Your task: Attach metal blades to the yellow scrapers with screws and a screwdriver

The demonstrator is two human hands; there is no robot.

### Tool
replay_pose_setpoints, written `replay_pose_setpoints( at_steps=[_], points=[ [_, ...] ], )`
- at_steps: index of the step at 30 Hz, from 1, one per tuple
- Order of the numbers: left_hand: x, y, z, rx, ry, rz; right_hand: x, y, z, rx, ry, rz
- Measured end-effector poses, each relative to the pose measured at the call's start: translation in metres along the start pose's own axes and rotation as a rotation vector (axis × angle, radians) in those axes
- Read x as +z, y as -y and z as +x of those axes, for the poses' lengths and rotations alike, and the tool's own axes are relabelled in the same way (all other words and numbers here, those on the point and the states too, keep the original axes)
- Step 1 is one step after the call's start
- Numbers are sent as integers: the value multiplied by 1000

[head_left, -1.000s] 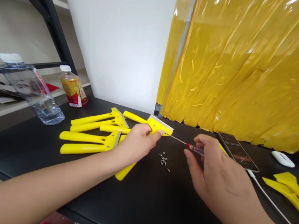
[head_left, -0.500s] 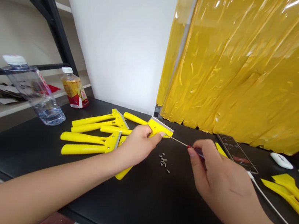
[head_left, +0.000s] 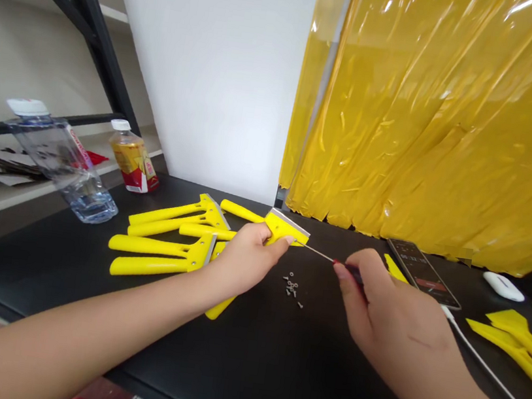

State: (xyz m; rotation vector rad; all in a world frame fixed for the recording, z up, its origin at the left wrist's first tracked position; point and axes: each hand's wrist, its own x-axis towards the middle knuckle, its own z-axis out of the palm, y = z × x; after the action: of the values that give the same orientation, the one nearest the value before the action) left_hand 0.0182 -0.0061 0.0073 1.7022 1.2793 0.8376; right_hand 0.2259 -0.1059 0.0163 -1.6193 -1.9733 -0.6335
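Note:
My left hand [head_left: 253, 254] is closed on a yellow scraper [head_left: 278, 225] with a metal blade along its far edge. Its thumb presses on the scraper's head. In my right hand [head_left: 385, 302] is a screwdriver [head_left: 320, 254], gripped by its dark red handle. The thin shaft reaches left, and its tip meets the scraper head near a screw. Small screws and nuts [head_left: 292, 287] lie loose on the black table [head_left: 272, 365] between my hands. Several more yellow scrapers [head_left: 163, 258] lie left of and partly under my left hand.
A clear water bottle [head_left: 73, 166] and a juice bottle [head_left: 134, 158] stand at the left. To the right are a phone [head_left: 424, 273] with a white cable [head_left: 485, 366], a white earbud case [head_left: 504, 286] and yellow scraper parts [head_left: 523, 344]. A yellow plastic sheet [head_left: 445, 119] hangs behind.
My right hand has turned slightly around the screwdriver handle. The left hand and its scraper keep their place, apart from a tiny shift of the whole view.

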Motion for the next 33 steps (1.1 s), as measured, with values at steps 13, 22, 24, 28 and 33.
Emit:
replay_pose_setpoints(
  at_steps=[13,22,24,28,33],
  points=[
    [0,0,0,-19,-14,2,2,2,1,0,-13,11],
    [-1,-2,0,-18,-24,15,2,2,0,-8,1,-27],
    [-1,-2,0,-18,-25,12,3,2,-1,-4,-6,-18],
    [-1,-2,1,-27,-32,13,5,3,-2,-18,11,-23],
    [-1,-1,2,-25,-29,10,4,4,-1,-24,0,12]
  ],
)
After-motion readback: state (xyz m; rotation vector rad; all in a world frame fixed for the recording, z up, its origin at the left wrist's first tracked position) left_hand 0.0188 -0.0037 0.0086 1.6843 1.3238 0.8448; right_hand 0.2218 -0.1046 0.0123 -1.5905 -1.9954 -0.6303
